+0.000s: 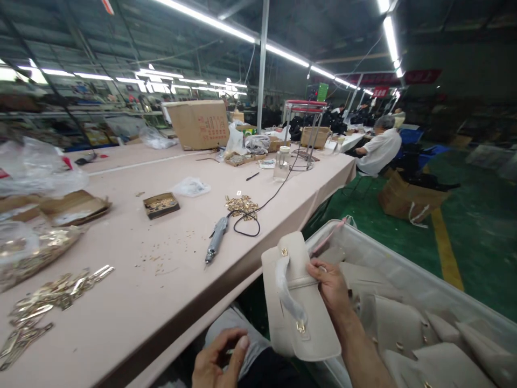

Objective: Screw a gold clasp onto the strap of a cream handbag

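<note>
A cream handbag is tilted above the bin's near edge, its handle wrapped in clear plastic and fixed with gold hardware. My right hand grips the bag along its right side, thumb on top. Lower down, over my lap, my left hand is curled with thumb and forefinger together; what lies between them, if anything, is too small to make out. It is apart from the bag. On the table lies a grey electric screwdriver, its black cord looping beside a pile of small gold fittings.
A translucent bin of cream bags stands at right. The pink-covered table bears gold metal strips, a small parts box, a glass jar, a stool and a carton. A co-worker sits beyond.
</note>
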Motion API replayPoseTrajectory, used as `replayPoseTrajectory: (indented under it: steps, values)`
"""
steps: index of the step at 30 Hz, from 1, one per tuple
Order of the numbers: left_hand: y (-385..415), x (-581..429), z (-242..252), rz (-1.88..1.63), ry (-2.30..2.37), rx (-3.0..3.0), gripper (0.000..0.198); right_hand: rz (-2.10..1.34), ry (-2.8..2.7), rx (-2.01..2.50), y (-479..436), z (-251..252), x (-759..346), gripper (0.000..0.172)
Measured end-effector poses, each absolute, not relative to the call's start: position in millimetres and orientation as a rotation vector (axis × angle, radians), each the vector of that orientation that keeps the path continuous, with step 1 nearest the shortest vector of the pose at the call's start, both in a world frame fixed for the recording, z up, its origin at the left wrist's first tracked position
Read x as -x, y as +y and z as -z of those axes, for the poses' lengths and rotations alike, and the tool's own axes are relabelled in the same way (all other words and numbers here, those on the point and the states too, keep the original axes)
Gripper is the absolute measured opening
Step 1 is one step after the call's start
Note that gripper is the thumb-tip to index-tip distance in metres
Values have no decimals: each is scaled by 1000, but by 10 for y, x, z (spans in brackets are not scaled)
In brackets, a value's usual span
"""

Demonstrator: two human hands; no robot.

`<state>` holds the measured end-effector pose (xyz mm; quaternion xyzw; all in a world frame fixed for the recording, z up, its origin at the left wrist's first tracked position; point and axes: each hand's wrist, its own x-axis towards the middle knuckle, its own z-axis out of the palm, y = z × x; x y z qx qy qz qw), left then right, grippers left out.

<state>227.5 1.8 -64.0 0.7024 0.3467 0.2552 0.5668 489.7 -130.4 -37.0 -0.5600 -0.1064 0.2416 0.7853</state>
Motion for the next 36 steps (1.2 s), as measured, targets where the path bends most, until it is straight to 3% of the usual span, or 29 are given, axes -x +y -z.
replayPoseTrajectory:
  steps: [3,5,10,11,12,16,19,25,36]
  values:
    - [-9,-2374,516,-695,719,-1714,37,-546,-229,1213,-1132,478,-4623,22]
    - [-52,-2385,486,-719,683,-1754,43,-530,-219,1229,-1009,533,-4430,20]
    - [-181,-2284,512,-764,649,-1975,125,-503,-95,1207,-697,544,-3937,21]
    - [-187,-2248,516,-782,651,-2008,131,-511,-66,1186,-647,522,-3846,21]
    - [-180,-2206,516,-804,648,-2032,125,-529,-43,1162,-605,489,-3762,21]
    - [-29,-1942,449,-943,696,-2065,60,-711,-37,1082,-528,285,-3514,22]
    - [155,-1662,343,-975,837,-2033,35,-927,-183,1076,-551,179,-3418,28]
    - [452,-1135,336,-852,893,-1821,31,-1213,-546,1239,-581,374,-3279,38]
    - [660,-887,555,-802,915,-1498,30,-1410,-714,1148,-484,525,-3024,28]
